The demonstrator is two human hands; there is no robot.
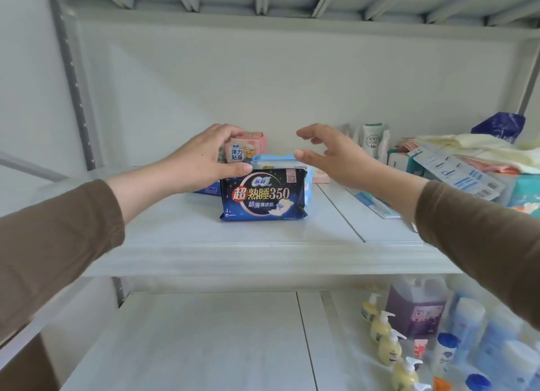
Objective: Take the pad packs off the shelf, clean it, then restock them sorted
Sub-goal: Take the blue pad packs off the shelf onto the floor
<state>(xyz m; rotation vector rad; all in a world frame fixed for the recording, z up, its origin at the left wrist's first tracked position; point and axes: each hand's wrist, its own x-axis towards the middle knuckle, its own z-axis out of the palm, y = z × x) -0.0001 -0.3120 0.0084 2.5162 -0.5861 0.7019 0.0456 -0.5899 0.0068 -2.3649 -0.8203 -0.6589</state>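
Left hand (201,160), brown sleeve, at 9 o'clock of pack cluster: grip curled round pink printed pad pack (248,144), fingers over its top, thumb tip touching top left corner of dark navy plastic pad pack (263,195). Navy pack upright mid white metal shelf (263,244), front of cluster. Light blue pad pack (273,160) just behind it, at 12 o'clock. Right hand (339,157) at 2 o'clock of navy pack: grip spread wide, holding nothing, thumb tip near blue pack's top right corner, contact unclear. White tube (372,139) and folded towels (473,151) far right on same shelf.
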